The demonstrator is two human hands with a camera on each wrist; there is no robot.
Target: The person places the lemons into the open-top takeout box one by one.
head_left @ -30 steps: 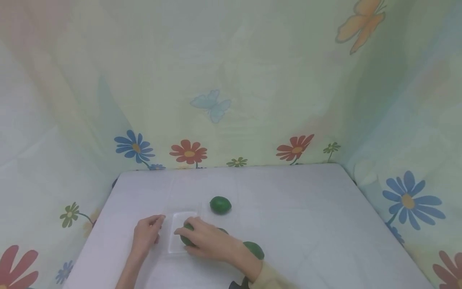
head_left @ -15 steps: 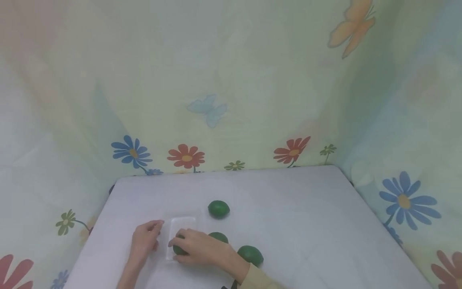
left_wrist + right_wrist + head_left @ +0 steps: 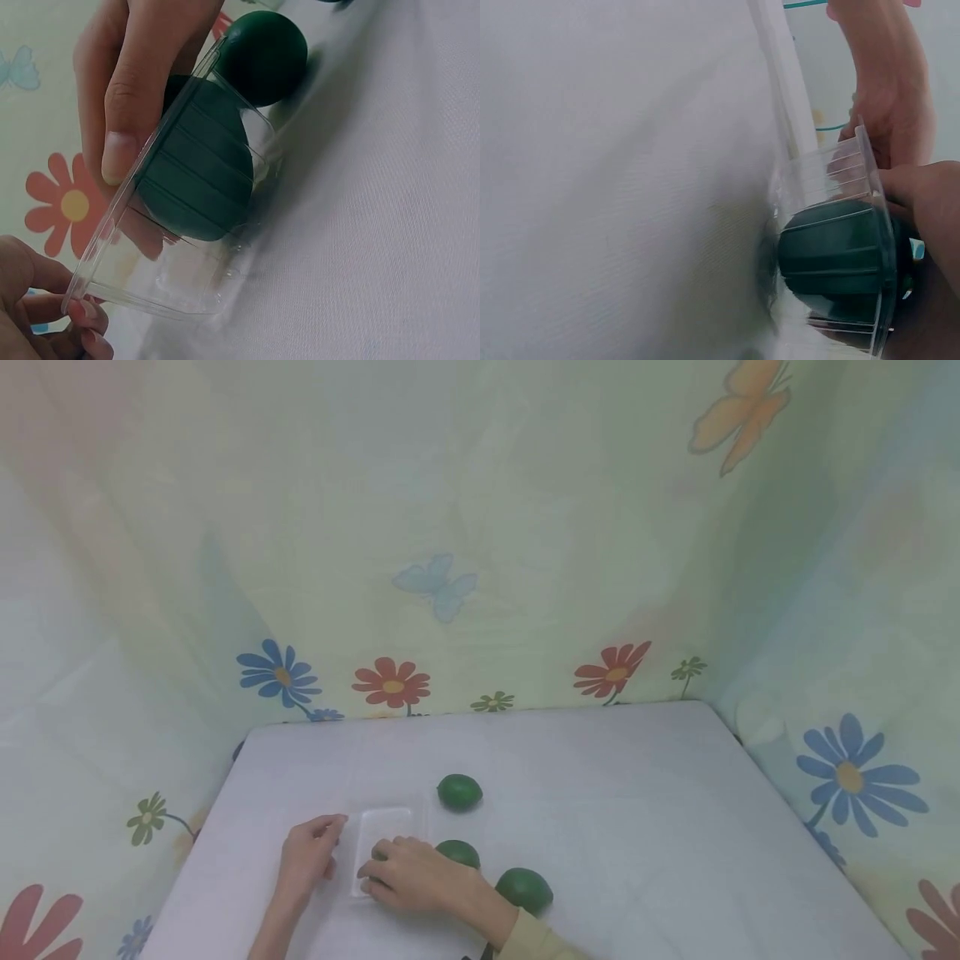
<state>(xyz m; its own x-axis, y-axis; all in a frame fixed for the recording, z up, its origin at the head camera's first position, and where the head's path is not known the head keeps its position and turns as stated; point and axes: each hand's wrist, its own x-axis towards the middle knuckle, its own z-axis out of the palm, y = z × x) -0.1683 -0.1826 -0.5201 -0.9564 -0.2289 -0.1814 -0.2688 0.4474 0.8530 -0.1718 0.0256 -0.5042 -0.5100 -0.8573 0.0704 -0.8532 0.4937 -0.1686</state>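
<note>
A clear plastic container [image 3: 386, 821] stands on the white-covered table, its ribbed wall plain in both wrist views. My left hand [image 3: 306, 857] pinches the container's rim at its left side, fingertips [image 3: 90, 313] on the edge. Inside the container lies a green lime [image 3: 196, 169], seen through the wall. My right hand [image 3: 422, 878] reaches over the rim with fingers curled around this lime, which it mostly hides in the head view. The right wrist view also shows the lime [image 3: 832, 251] low in the container.
Three more limes lie right of the container: one at the back [image 3: 460, 792], one beside the right wrist [image 3: 459, 852], one near the right forearm [image 3: 524, 890]. Flowered cloth walls [image 3: 525, 568] border the table [image 3: 637, 793].
My right hand has moved slightly left and nearer with the lime, which sits lower in the container and shows less between the fingers. The left hand stays at the rim.
</note>
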